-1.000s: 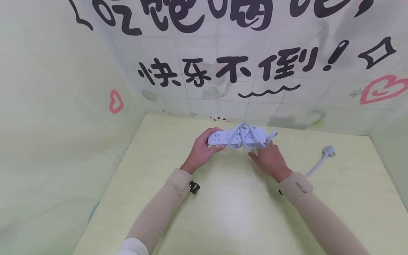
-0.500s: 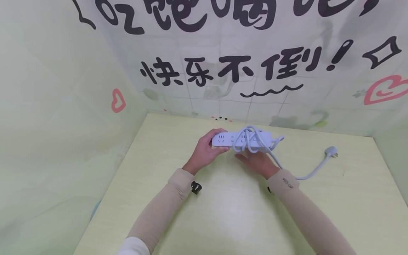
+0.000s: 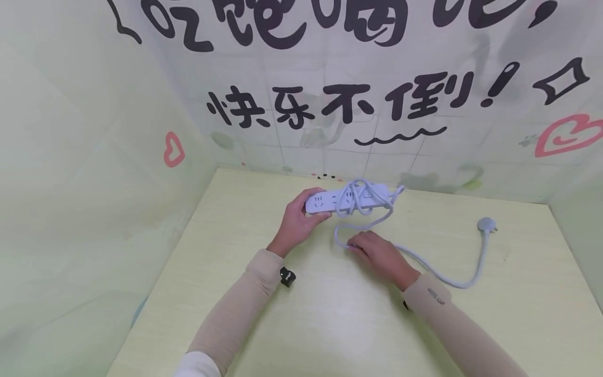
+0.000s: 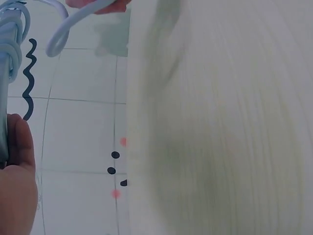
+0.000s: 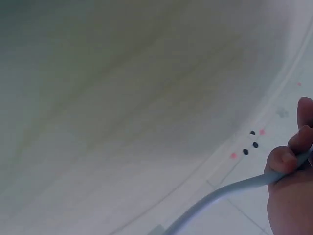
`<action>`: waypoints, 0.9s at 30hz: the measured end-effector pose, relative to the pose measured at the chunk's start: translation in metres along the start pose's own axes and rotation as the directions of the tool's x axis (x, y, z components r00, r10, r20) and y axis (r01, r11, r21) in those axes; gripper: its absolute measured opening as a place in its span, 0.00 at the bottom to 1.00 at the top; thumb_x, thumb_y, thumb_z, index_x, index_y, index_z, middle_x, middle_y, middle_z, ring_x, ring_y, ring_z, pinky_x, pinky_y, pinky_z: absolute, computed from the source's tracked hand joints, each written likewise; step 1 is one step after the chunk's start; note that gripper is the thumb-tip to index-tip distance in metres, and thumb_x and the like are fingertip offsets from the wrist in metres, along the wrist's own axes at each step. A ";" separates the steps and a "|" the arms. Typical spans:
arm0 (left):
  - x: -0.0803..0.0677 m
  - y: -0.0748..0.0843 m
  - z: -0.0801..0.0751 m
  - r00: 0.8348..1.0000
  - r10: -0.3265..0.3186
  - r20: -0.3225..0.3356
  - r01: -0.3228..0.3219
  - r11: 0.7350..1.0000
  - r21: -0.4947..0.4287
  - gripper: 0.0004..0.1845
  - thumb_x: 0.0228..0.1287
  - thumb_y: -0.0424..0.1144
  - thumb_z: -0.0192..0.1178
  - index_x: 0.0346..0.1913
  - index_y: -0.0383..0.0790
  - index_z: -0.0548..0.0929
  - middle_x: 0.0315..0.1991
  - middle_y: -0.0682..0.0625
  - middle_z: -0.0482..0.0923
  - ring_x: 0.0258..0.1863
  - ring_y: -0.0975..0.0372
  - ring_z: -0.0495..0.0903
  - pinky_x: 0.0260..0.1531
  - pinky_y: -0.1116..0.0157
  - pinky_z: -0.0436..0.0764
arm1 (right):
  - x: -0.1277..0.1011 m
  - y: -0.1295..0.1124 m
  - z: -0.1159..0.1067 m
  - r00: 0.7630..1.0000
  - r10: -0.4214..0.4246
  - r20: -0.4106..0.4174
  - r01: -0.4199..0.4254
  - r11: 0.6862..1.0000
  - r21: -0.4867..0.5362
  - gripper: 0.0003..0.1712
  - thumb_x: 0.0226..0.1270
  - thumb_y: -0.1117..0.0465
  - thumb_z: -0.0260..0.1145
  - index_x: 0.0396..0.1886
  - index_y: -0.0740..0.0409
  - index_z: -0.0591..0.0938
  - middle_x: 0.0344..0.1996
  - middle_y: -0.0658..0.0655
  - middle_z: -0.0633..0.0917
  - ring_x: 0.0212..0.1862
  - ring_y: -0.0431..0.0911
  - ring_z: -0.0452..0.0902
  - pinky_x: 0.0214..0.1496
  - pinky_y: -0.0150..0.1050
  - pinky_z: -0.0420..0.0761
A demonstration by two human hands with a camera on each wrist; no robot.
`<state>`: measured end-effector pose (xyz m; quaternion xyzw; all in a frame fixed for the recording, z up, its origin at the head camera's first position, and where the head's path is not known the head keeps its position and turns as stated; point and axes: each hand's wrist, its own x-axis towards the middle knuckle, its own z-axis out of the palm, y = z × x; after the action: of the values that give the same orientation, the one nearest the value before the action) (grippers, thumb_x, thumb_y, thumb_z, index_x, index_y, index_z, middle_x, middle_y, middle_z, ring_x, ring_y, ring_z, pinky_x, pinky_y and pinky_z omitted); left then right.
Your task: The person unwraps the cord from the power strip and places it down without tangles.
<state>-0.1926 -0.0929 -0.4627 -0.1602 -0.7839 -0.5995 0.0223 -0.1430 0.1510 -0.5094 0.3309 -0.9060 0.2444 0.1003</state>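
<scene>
A white power strip with its cord looped round its right half is held up near the back of the table. My left hand grips its left end, thumb below and fingers behind; the left wrist view shows that hand at the picture's left edge. Lower and to the right, my right hand holds a free stretch of the cord. In the right wrist view, curled fingers close round the cord. From this hand the cord runs right to its plug on the table.
The pale wooden table meets a printed curtain with black lettering along its back edge. More curtain hangs at the left and right sides. A black wrist strap piece shows beside the left sleeve.
My right hand has come from behind the strip's right end down toward me, drawing out a loop of cord. The left hand keeps its grip, and the strip's right end tilts up slightly.
</scene>
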 end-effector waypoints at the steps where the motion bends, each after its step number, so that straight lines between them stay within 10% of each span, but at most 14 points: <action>1: 0.000 -0.001 0.000 1.000 -0.003 -0.003 0.003 1.000 0.002 0.28 0.62 0.33 0.72 0.65 0.44 0.76 0.59 0.46 0.81 0.54 0.57 0.79 0.53 0.66 0.81 | -0.003 -0.003 -0.002 1.000 -0.013 -0.007 0.013 1.000 -0.017 0.05 0.68 0.60 0.71 0.42 0.50 0.86 0.36 0.49 0.86 0.42 0.44 0.82 0.47 0.42 0.84; 10: 0.000 -0.009 0.000 0.999 -0.017 -0.028 0.018 0.999 0.049 0.27 0.62 0.35 0.72 0.64 0.43 0.77 0.59 0.47 0.81 0.54 0.56 0.80 0.55 0.61 0.80 | -0.011 -0.043 -0.036 0.985 -0.175 -0.002 0.173 0.977 -0.127 0.05 0.60 0.58 0.77 0.35 0.49 0.88 0.27 0.44 0.84 0.30 0.37 0.80 0.30 0.31 0.80; 16: -0.001 -0.012 -0.001 0.999 -0.023 -0.031 0.024 0.998 0.057 0.28 0.61 0.34 0.72 0.64 0.43 0.77 0.59 0.46 0.82 0.55 0.55 0.80 0.58 0.55 0.80 | 0.001 -0.063 -0.073 0.927 -0.366 -0.077 0.337 0.907 -0.252 0.09 0.54 0.60 0.79 0.34 0.52 0.88 0.26 0.46 0.83 0.29 0.38 0.79 0.25 0.31 0.79; 20: -0.001 -0.014 0.000 0.999 -0.030 -0.023 0.032 0.998 0.056 0.28 0.60 0.34 0.73 0.64 0.44 0.77 0.58 0.48 0.82 0.55 0.56 0.80 0.59 0.54 0.81 | 0.012 -0.070 -0.106 0.899 -0.421 -0.122 0.376 0.883 -0.280 0.04 0.67 0.58 0.70 0.37 0.54 0.87 0.27 0.47 0.83 0.28 0.39 0.78 0.23 0.32 0.78; 27: -0.004 -0.014 0.000 0.999 -0.032 0.008 0.031 0.997 0.076 0.28 0.59 0.33 0.73 0.63 0.44 0.78 0.56 0.48 0.83 0.53 0.56 0.81 0.55 0.58 0.82 | 0.034 -0.063 -0.157 0.895 -0.399 -0.200 0.327 0.891 -0.316 0.31 0.85 0.47 0.43 0.37 0.58 0.88 0.24 0.50 0.83 0.24 0.42 0.73 0.18 0.34 0.71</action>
<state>-0.1929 -0.0972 -0.4768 -0.1496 -0.8086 -0.5688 0.0154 -0.1246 0.1703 -0.3390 0.4436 -0.8313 0.1344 0.3067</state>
